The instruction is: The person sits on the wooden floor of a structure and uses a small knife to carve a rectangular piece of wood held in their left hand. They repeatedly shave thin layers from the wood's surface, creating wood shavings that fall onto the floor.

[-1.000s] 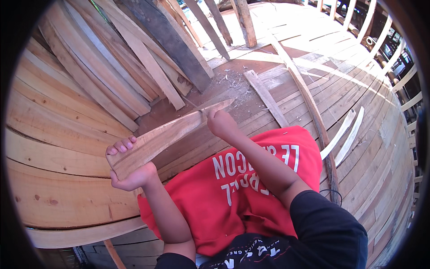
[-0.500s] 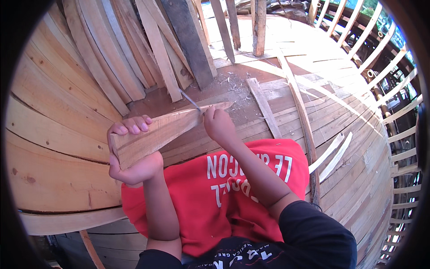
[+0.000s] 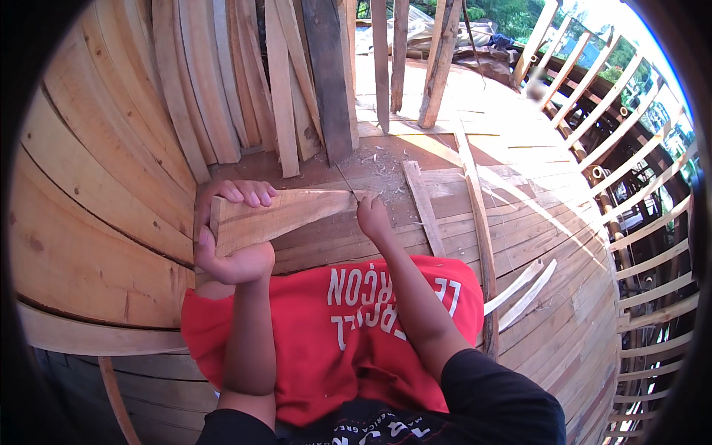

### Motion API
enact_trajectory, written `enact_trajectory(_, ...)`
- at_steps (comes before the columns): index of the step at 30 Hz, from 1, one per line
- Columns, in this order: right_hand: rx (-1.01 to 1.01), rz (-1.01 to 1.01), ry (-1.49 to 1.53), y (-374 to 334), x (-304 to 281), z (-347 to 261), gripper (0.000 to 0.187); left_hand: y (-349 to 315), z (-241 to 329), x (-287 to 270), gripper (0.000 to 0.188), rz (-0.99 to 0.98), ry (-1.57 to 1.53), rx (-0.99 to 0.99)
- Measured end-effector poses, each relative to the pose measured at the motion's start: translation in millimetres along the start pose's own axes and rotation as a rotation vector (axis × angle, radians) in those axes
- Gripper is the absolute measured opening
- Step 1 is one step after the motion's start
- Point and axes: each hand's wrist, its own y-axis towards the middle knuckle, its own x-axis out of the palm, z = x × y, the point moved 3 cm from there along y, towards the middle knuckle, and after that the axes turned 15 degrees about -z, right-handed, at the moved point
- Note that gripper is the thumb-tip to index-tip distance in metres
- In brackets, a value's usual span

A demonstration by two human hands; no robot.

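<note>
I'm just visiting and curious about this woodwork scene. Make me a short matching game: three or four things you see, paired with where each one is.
Things:
1. left hand
2. right hand
3. wood shavings
4. pale thin strips

Places:
A. lying on the planks at the person's right
B. at the wedge's narrow tip
C. gripping the wide end of the wooden wedge
D. scattered on the floor beyond the wedge

Pairs: 1-C, 2-B, 3-D, 4-A

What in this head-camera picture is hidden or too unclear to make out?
- Right hand: seen from the back, so whatever its fingers pinch at the wooden wedge tip is hidden.
- Left hand: its palm is covered by the wedge's wide end.
- The wedge's underside faces away.
- The floor behind the red cloth is covered.
- Objects beyond the railing are overexposed and bent by the fisheye rim.
</note>
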Motion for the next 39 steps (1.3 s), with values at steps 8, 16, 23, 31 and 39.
enact_trajectory(8,0.028,-0.109,-0.037,-26,11,-58,0.052,-10,-2,-3,0.051,-0.159,0.004,0.027)
enact_trajectory(16,-0.085,-0.057,-0.517,19,3,52,0.033,1,-4,6,0.049,-0.210,0.007,0.014)
enact_trajectory(23,-0.065,-0.039,-0.160,-1,19,-5,0.048,2,-4,-4,0.045,-0.027,-0.034,-0.025)
enact_trajectory(31,-0.088,-0.176,-0.046,-37,22,-75,0.049,4,0,-24,0.045,0.057,0.002,0.019)
enact_trajectory(39,0.065,-0.067,-0.150,-10,17,-30,0.052,1,-3,-17,0.046,0.135,-0.002,0.030)
